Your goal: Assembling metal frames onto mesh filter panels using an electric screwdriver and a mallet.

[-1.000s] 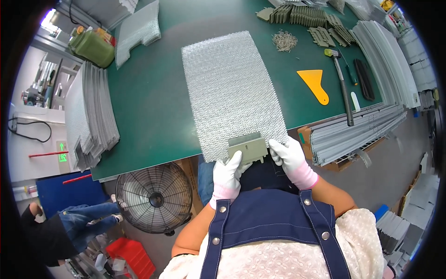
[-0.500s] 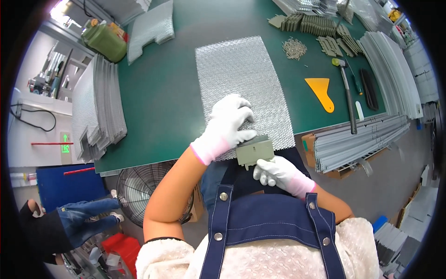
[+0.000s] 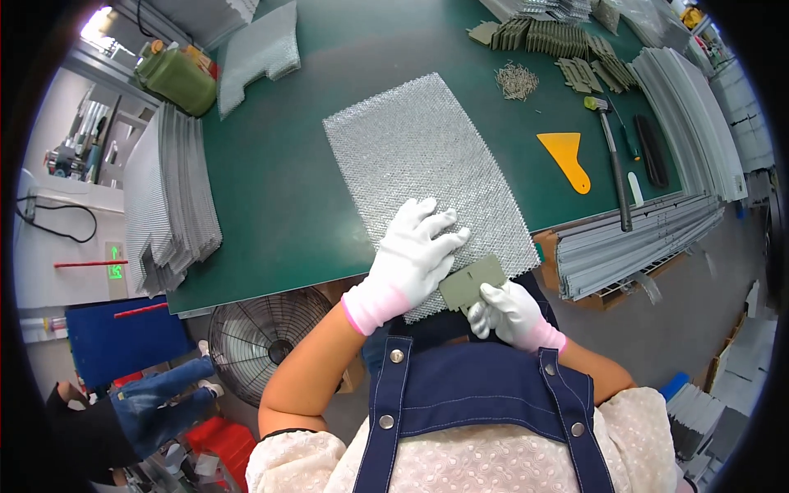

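Observation:
A silvery honeycomb-textured sheet (image 3: 427, 148) lies slanted on the green table, its near end jutting past the front edge. My left hand (image 3: 415, 251), in a white glove, rests on the near part of this sheet with its fingers spread. A flat olive-grey plate (image 3: 472, 281) sits at the sheet's near edge. My gloved right hand (image 3: 511, 314) pinches that plate by its near side, thumb on top. Whether the plate is fixed to the sheet or only touching it, I cannot tell.
At right lie a yellow scraper (image 3: 565, 160), a hammer (image 3: 612, 164), a pile of small pins (image 3: 516, 81) and rows of olive plates (image 3: 542, 39). Honeycomb sheets (image 3: 177, 189) stand stacked at left, near a green jug (image 3: 179, 80). A fan (image 3: 267, 345) stands below the table.
The sheet has turned counter-clockwise, its near end shifting right and toward me. My left hand has moved nearer and its fingers have spread. The plate has tilted and moved right with my right hand.

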A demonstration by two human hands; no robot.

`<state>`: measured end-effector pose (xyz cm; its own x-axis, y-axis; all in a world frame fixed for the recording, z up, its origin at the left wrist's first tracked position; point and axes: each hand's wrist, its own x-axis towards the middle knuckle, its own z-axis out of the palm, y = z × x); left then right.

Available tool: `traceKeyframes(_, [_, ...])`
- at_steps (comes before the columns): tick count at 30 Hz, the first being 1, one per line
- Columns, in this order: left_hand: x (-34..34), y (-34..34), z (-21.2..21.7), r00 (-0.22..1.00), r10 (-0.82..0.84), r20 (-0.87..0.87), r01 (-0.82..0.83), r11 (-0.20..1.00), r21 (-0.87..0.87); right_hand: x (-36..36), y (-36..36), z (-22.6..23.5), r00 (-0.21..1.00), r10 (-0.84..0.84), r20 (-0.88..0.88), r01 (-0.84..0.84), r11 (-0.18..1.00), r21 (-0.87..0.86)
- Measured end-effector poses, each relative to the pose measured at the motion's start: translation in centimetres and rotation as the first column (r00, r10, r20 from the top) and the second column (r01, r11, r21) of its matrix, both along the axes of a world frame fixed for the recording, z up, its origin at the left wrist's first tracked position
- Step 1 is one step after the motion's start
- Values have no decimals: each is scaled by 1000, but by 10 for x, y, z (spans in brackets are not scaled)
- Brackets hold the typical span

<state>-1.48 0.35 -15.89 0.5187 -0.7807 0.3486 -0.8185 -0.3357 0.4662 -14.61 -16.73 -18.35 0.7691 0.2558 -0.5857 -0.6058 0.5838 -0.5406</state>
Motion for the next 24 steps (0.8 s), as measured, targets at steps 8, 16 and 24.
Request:
traceKeyframes(8, [1,3,6,998,37,42,-35,998,-45,5,4,0,997,61,47,-58,996,-69])
traceKeyframes(16, [27,79,-10,637,548,-542,-740,633,-228,50,-87,78,825,565,27,-410,629,-661])
traceKeyframes(24, [81,51,-56,630,617,-472,-721,690,-61,197,-52,9,618,692,374,595,-99,-798])
